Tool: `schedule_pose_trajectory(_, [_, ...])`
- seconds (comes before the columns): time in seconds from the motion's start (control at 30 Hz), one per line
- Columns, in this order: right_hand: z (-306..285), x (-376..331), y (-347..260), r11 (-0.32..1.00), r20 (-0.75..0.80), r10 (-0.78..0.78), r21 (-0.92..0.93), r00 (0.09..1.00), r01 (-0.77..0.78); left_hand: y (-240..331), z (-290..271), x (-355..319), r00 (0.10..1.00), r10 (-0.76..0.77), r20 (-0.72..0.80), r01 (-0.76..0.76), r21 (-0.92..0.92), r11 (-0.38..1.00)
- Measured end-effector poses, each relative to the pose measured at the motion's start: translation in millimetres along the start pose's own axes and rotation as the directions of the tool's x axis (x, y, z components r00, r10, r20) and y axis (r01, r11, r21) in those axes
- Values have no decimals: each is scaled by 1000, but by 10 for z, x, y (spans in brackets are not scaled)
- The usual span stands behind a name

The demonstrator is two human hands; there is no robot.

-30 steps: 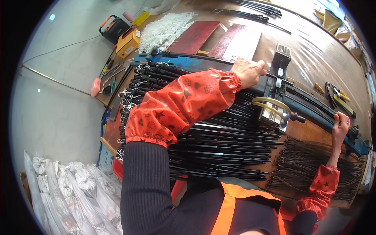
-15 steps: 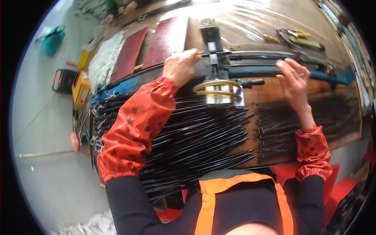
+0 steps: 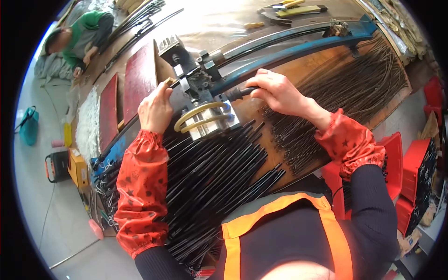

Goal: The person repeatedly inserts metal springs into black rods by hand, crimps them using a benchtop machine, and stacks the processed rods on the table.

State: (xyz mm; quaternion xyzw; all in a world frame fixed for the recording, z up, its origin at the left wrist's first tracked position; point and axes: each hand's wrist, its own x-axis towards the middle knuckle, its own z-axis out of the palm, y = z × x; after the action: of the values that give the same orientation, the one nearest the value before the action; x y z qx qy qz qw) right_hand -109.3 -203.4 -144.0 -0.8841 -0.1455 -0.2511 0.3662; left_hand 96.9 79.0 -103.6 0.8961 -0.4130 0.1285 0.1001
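My left hand is closed at the left side of a metal clamping press, pinching a small brass-coloured piece at its fingertips. Most of what lies within that grip is hidden. Yellowish hoses loop over the press's silver block. On the press's right side, my right hand has its fingers closed round the end of a black lever. A blue rail runs from the press to the far right. Below the press lies a spread of thin black rods.
Coiled springs and long dark wires cover the right of the table. Red boards and white strands lie left. Pliers and yellow-handled tools are at the back. Red bins stand right. A person in green sits far left.
My view has turned, so the press appears further left and tilted. My right hand has come in from an open pose above the rail to the lever. My left hand keeps its pinch beside the press.
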Motion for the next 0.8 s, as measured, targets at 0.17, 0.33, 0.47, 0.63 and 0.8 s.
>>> schedule_pose_trajectory(0.17, [-98, 102, 186, 933, 265, 285, 146, 921, -330, 15, 83, 34, 988, 111, -108, -102, 86, 991])
schedule_pose_trajectory(0.33, [-198, -378, 308, 976, 485, 192, -182, 853, -116, -507, 63, 144, 875, 414, -250, -370, 205, 906])
schedule_pose_trajectory(0.47, [-112, -266, 311, 954, 507, 282, -61, 815, -293, -1138, 6, -146, 928, 313, -202, -285, 154, 946])
schedule_pose_trajectory(0.63, [-183, -329, 421, 924, 489, 350, -38, 799, -381, -571, -213, -567, 949, 308, -63, -293, 174, 940])
schedule_pose_trajectory(0.8, [-127, -278, 156, 941, 371, 336, -180, 865, -288, 302, -435, -1290, 938, 173, 299, -178, -9, 984])
